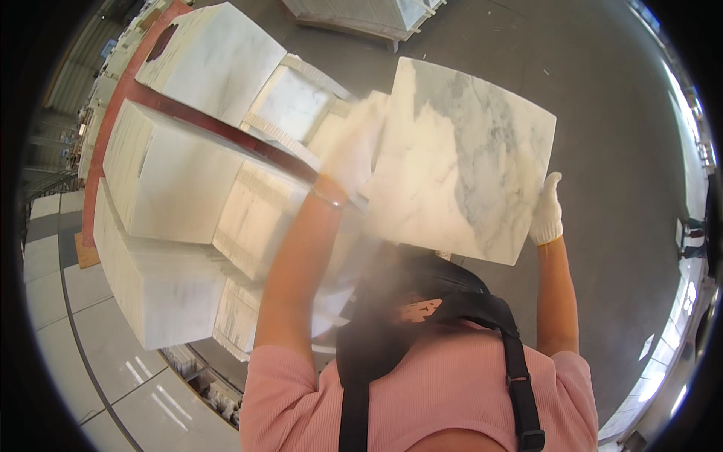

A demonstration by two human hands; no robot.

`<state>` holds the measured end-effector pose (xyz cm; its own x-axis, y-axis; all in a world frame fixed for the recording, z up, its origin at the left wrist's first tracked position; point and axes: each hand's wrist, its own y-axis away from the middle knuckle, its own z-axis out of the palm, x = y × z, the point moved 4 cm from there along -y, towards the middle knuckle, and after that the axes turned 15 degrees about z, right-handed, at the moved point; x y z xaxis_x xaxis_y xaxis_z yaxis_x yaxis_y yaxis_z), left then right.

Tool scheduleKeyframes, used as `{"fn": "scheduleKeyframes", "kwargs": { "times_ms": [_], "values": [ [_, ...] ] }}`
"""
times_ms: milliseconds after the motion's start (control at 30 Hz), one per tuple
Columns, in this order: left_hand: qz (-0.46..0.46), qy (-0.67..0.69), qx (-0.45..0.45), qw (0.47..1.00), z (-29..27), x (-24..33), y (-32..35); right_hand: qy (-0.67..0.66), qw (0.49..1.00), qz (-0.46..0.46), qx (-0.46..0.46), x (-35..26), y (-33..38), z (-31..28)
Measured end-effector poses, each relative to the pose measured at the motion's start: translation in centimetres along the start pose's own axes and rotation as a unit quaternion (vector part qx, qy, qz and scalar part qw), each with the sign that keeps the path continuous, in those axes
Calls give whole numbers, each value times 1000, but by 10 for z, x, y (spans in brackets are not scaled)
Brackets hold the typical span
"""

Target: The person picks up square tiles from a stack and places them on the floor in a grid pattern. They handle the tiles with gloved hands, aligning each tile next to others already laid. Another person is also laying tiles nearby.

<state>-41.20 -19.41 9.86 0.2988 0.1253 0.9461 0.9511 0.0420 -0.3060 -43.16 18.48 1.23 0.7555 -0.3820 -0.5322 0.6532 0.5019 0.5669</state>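
a square white marble slab with grey veining (467, 158) is held up between two gloved hands, over the grey floor (625, 196), to the right of the loaded red metal frame. its face is turned up towards the camera, and it sits slightly askew. the left hand in a white glove (354, 154) is at the slab's left edge; haze hides how its fingers lie. the right hand in a white knit glove (547, 215) has its grip on the right edge, near the lower right corner, thumb pointing up. for a good carry, matched pressure from both palms and a slow, even turn should suit so broad a piece; its corners look easy to chip, so they want room from the neighbouring stone. leftward, stacks of pale marble slabs (181, 177) lean in rows on the red metal frame (188, 114), and another white slab stack (354, 13) stands beyond on the floor.
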Motion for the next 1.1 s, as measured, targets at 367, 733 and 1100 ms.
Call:
{"fn": "scheduleKeyframes", "kwargs": {
  "times_ms": [367,733,1100],
  "values": [
    [-119,56,89,987,-94,-38,-3,419,906,-24,61,70,-38,40],
    [-156,-129,89,975,-236,-1,20,435,865,143,-205,178,-64,178],
    [-228,-186,167,941,-309,-46,180,612,611,293,-407,226,-98,208]
  ]
}}
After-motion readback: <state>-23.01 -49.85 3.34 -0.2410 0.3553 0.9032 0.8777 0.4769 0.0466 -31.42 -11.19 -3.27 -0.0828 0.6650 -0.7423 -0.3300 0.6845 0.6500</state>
